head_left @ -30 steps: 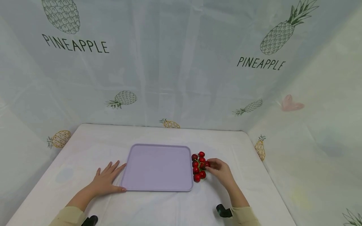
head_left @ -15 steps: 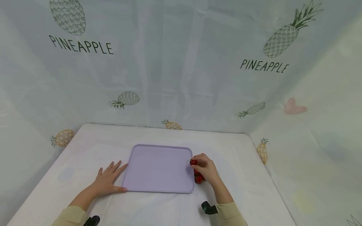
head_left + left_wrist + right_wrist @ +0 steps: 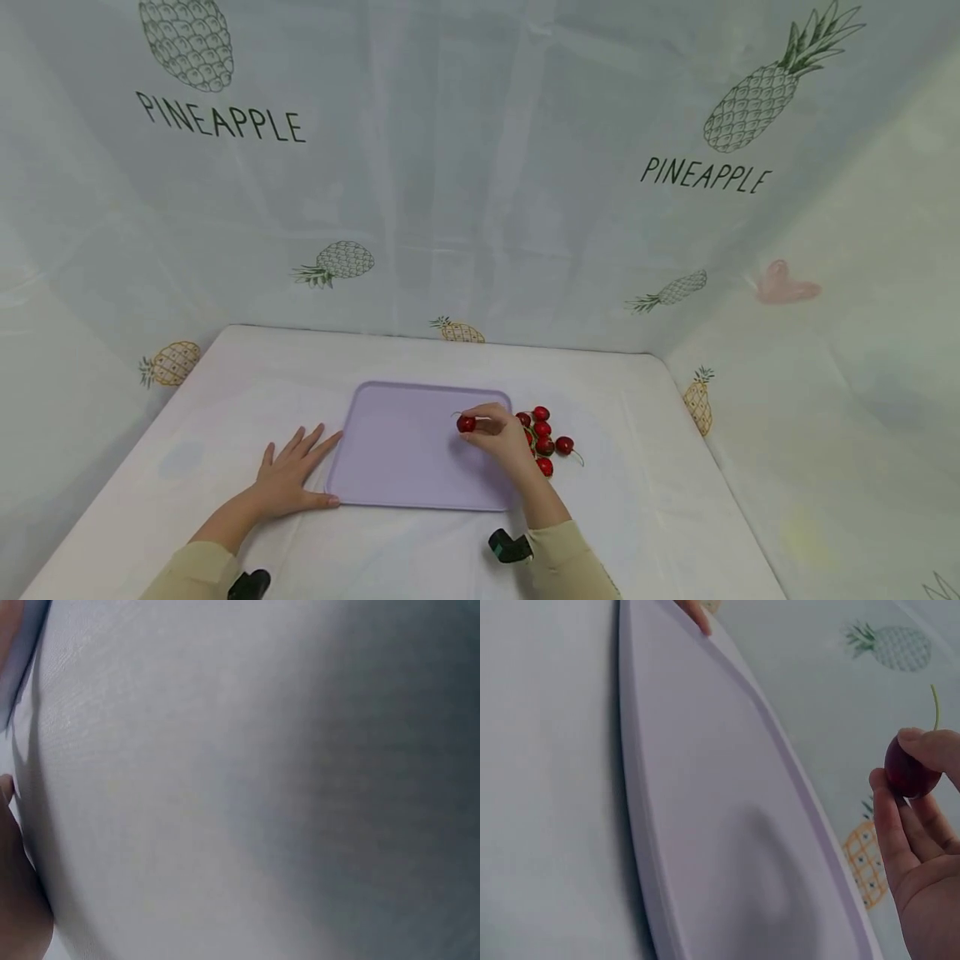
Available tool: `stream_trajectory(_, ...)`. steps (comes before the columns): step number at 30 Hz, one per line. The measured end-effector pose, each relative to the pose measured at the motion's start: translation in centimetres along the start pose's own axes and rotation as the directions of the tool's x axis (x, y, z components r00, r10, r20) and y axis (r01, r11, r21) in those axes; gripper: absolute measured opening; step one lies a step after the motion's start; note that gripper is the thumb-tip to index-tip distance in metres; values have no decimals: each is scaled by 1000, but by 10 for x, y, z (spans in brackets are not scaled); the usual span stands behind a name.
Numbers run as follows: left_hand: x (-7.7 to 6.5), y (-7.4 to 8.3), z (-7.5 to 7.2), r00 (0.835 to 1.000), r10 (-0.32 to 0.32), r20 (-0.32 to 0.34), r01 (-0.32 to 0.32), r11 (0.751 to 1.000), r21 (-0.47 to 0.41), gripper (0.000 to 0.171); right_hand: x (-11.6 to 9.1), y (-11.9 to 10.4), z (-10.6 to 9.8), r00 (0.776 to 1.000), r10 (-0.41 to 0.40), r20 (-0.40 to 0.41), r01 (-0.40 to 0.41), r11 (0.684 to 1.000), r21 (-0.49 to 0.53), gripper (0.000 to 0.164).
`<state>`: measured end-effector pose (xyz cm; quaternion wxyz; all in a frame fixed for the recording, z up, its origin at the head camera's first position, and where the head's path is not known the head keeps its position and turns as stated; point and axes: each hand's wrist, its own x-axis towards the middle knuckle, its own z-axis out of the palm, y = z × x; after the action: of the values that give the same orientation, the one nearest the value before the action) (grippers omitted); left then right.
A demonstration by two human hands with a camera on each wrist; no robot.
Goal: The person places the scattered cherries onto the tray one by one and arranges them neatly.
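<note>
The spread left hand (image 3: 287, 483) touches the rectangular lavender tray (image 3: 397, 458) at eight o'clock; the right hand (image 3: 504, 435) pinches a round dark-red cherry (image 3: 466, 424) above.

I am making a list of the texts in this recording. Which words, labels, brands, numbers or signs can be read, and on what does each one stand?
"PINEAPPLE": upper left of the backdrop, below a printed pineapple.
"PINEAPPLE": upper right of the backdrop, below another printed pineapple.
Black wrist devices: any marking is too small to read.
Tray and cherries: no text visible.
</note>
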<state>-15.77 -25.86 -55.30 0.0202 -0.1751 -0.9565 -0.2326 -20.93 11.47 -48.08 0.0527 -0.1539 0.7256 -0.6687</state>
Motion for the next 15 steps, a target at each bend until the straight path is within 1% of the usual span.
stream_trajectory(5, 0, 1, -1, 1000, -10, 22, 10, 1000, 3, 101, 6, 4, 21, 999, -25, 22, 25, 1000, 17, 35)
stream_trajectory(10, 1, 0, -1, 998, -39, 56, 37, 999, 31, 102, 13, 7, 42, 999, -39, -3, 39, 999, 32, 36)
stream_trajectory(12, 1, 0, 0, 999, -30, 39, 29, 999, 29, 102, 15, 9, 50, 999, -30, -28, 31, 999, 42, 35)
stream_trajectory(15, -1, -2, 2, 1000, -13, 12, 12, 1000, 21, 101, 20, 12, 61, 997, 17, -69, -12, 997, 77, 34)
